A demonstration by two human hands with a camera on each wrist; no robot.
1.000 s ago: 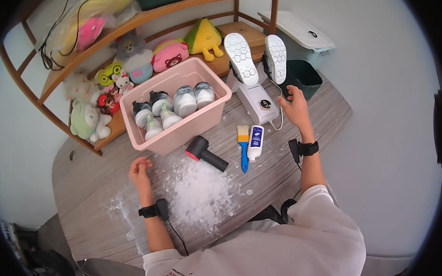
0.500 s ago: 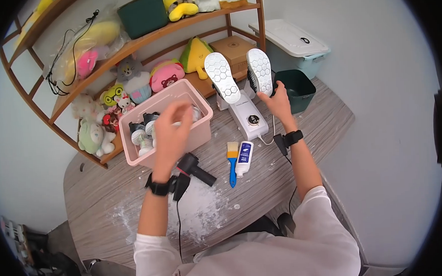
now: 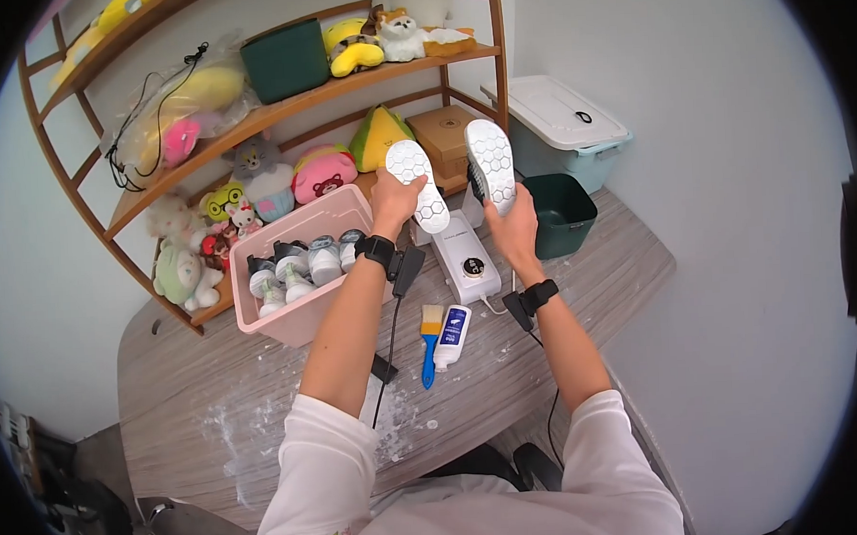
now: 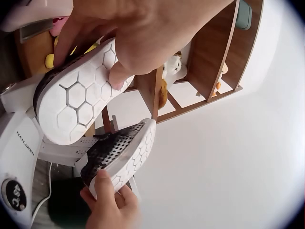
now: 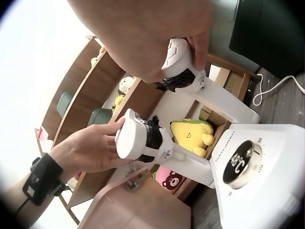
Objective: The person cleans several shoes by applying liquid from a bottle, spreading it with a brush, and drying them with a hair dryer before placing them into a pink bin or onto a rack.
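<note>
Two shoes with white hexagon-patterned soles and black-and-white mesh uppers sit upside down on the arms of a white shoe dryer (image 3: 464,256). My left hand (image 3: 394,204) grips the left shoe (image 3: 433,213), its thumb lying across the sole. The right shoe (image 3: 490,160) is held at its lower end by my right hand (image 3: 515,227), with the thumb along one side. In the right wrist view, the dryer's arms enter both shoes, and its round display (image 5: 238,164) reads 48°C.
Left of the dryer stands a pink bin (image 3: 302,321) with several shoes. A brush (image 3: 430,344), a white bottle (image 3: 453,336) and a partly hidden black blower (image 3: 383,368) lie in front, near white powder (image 3: 239,424). A dark green bin (image 3: 565,218) stands right; a toy shelf (image 3: 278,102) stands behind.
My left hand has gone from beside the powder, over the pink bin, to the left shoe and grips it. My right hand has moved onto the right shoe. The head view has shifted.
</note>
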